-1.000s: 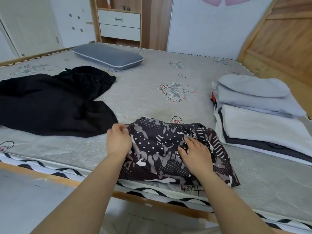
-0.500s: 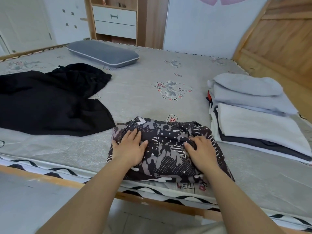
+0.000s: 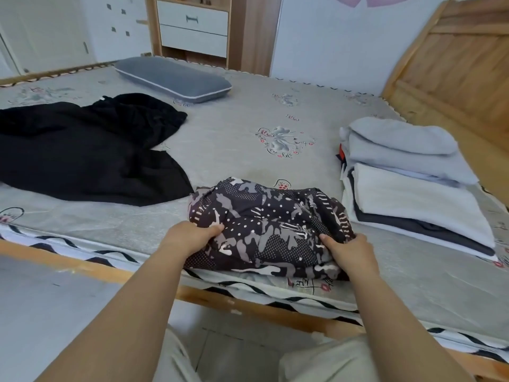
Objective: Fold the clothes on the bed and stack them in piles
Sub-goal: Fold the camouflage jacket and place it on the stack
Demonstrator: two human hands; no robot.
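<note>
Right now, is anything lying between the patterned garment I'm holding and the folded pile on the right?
Nothing visible. Only a narrow strip of bare mattress separates the patterned garment from the folded pile, and both hands already grip it.

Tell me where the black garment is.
In the head view, the black garment lies unfolded on the bed's left side, near the grey pillow.

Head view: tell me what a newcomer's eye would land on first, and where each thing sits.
First, the patterned garment folded at the near edge of the bed, gripped at its sides by the left hand and right hand. Next, the black clothes spread unfolded on the left, and the folded pile of grey and white items on the right by the wooden headboard.
</note>
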